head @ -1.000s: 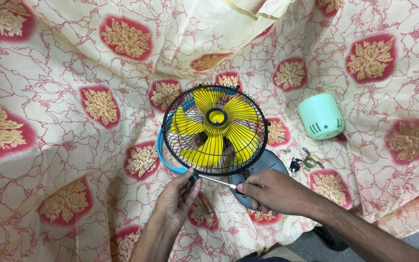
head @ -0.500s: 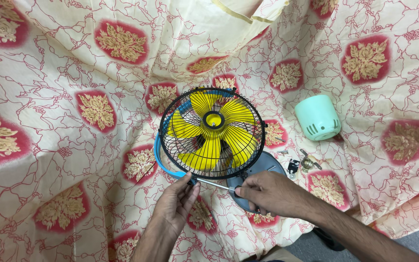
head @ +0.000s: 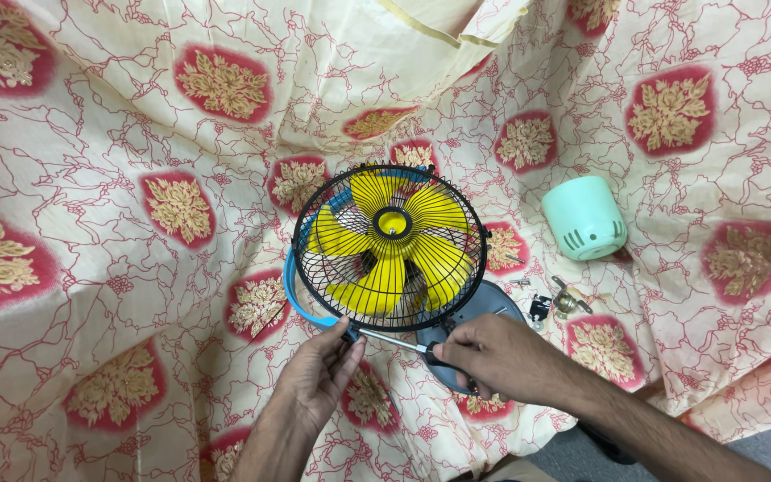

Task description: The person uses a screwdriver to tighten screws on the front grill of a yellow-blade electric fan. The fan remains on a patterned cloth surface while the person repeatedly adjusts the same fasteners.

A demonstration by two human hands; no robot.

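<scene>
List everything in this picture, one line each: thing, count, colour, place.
Table fan: one, black wire guard, yellow blades, blue rim, lying face up at centre.
Fan base: one, dark grey, under the guard's lower right edge, partly hidden.
Screwdriver: one, metal shaft with dark handle, tip at the guard's bottom edge.
Plastic cover: one, mint green, on the cloth right of the fan.
Small hardware: a few loose metal and dark pieces, count unclear, below the cover.
Cloth: one, cream with red floral patches, spread under everything.
Left hand: one, fingers up at the guard's bottom edge by the screwdriver tip.
Right hand: one, gripping the screwdriver handle.
</scene>
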